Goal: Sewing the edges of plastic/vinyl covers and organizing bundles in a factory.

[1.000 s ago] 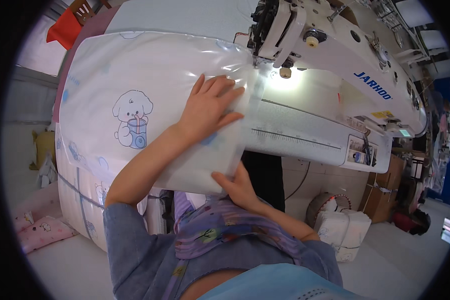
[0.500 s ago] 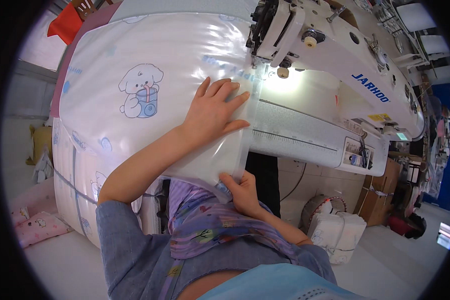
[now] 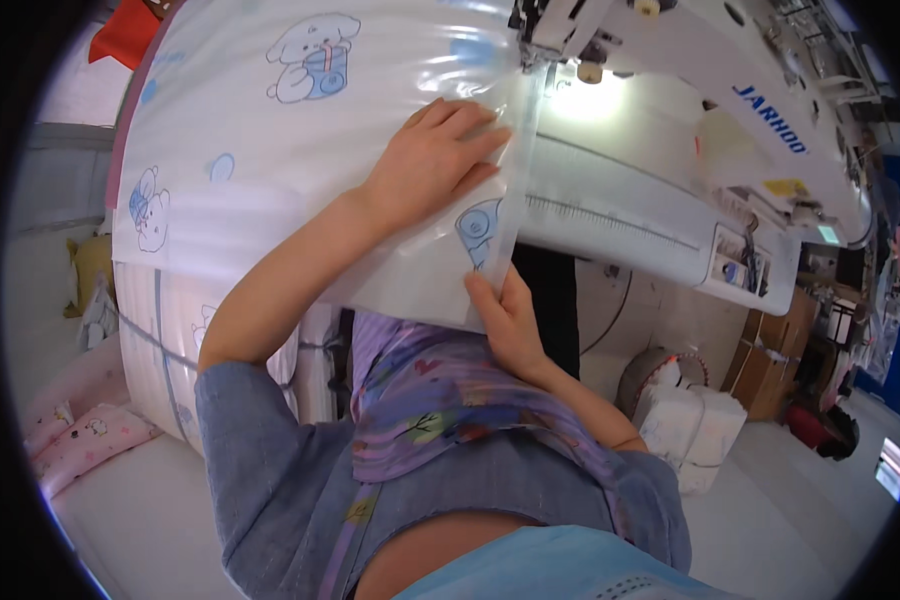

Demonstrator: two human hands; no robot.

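A glossy white plastic sheet (image 3: 270, 200) with blue cartoon puppy prints spreads across the work surface and hangs toward my lap. My left hand (image 3: 435, 160) lies on it, palm down, fingers stretched toward the sheet's right edge. Nearer to me, my right hand (image 3: 513, 325) pinches that same edge between thumb and fingers, just below a blue round print. The sheet's far right edge runs up to the needle area of a white sewing machine (image 3: 690, 90), where a lamp glows. The needle and the stitching are too small to make out.
A metal machine bed with a ruler scale (image 3: 620, 215) lies right of the sheet. Below left stands a large strapped white bundle (image 3: 160, 350). Pink printed packages (image 3: 95, 440) lie at far left. A tied white stack (image 3: 692, 430) and cardboard box (image 3: 765, 360) stand at right.
The sheet has slid away from me past the machine's needle area, and another blue print shows near my right hand. Both hands have moved forward with it. The whole view has shifted somewhat.
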